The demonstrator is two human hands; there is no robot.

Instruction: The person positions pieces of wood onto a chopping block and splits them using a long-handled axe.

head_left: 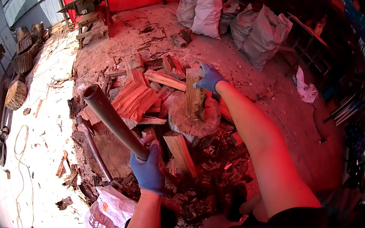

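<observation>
My left hand [148, 170], in a blue glove, is closed round a dark metal pipe [112, 118] whose open hollow end points up and away; its lower end is hidden behind the hand. My right hand [209, 79], gloved too, grips the upper right side of a piece of firewood [195, 96]. This piece stands nearly upright on a round chopping block [181, 122]. A split log [180, 153] stands at a tilt in front of the block. Left of the block lies a heap of split wood [134, 101].
A curved-handled tool [95, 149] leans beside a wide stump [113, 152]. A printed sack [107, 223] sits near my left forearm. Full sacks [208, 10] stand at the back, logs [24, 63] line the left wall, and a cord [19, 193] lies on the floor.
</observation>
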